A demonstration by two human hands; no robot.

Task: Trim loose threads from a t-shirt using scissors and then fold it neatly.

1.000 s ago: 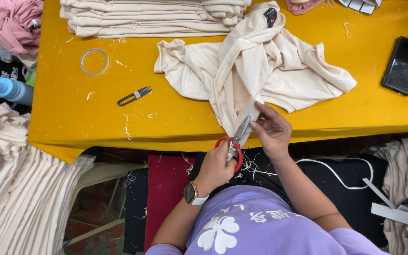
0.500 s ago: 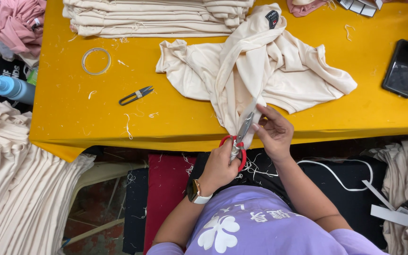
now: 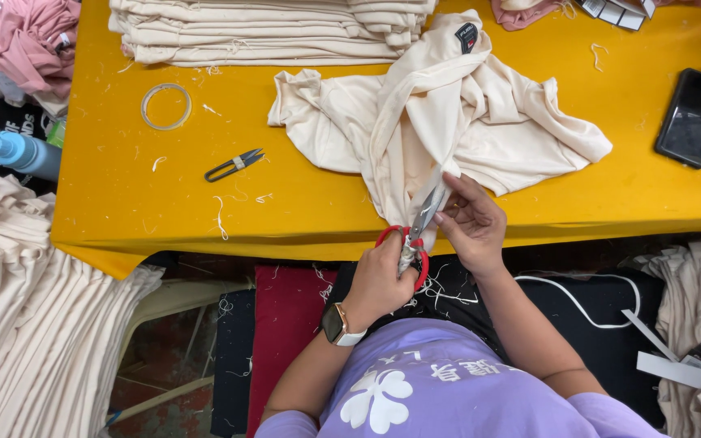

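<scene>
The left hand point(image 3: 383, 280) grips red-handled scissors point(image 3: 414, 239), fingers closed through the loops, blades up against the cream shirt point(image 3: 440, 122). The right hand point(image 3: 468, 223) pinches the shirt's hanging edge just beside the blades. The shirt lies crumpled on the yellow table point(image 3: 123, 203), draping over its front edge. Snips point(image 3: 233, 165) lie well apart, to the left

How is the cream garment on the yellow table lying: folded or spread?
Neither neatly: the cream garment lies crumpled and bunched on the yellow table, its lower edge drawn over the table's front toward the red-handled scissors.
</scene>
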